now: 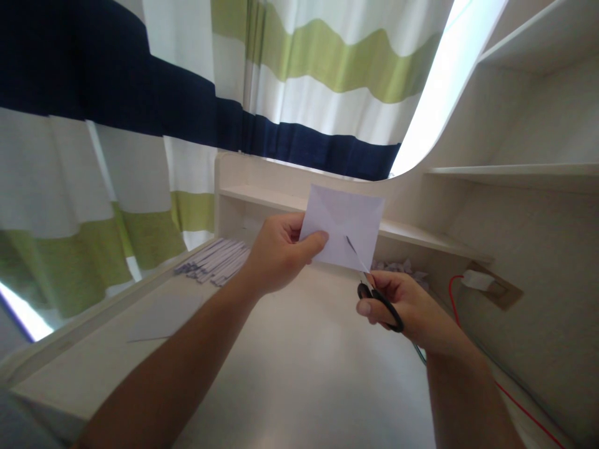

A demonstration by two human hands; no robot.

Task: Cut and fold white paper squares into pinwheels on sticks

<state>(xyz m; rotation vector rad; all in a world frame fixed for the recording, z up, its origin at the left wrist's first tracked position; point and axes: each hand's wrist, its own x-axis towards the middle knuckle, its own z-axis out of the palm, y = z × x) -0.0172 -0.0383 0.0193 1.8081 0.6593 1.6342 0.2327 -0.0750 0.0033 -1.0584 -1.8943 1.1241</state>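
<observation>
My left hand (287, 249) pinches a white sheet of paper (344, 215) at its left edge, thumb on the near face, and holds it up above the desk. My right hand (397, 302) grips black-handled scissors (386, 308) from the right. One scissor blade lies across the near face of the paper, running in from its lower right edge with the tip near the middle. Whether the other blade is behind the sheet is hidden.
A white desk (299, 362) lies below. Folded paper strips (218, 262) and flat paper (163, 315) are at the left. Crumpled paper bits (405, 269) sit behind my right hand. A white plug (478, 280) with a red cord is on the right wall, under shelves (515, 169). Curtains (299, 62) hang behind.
</observation>
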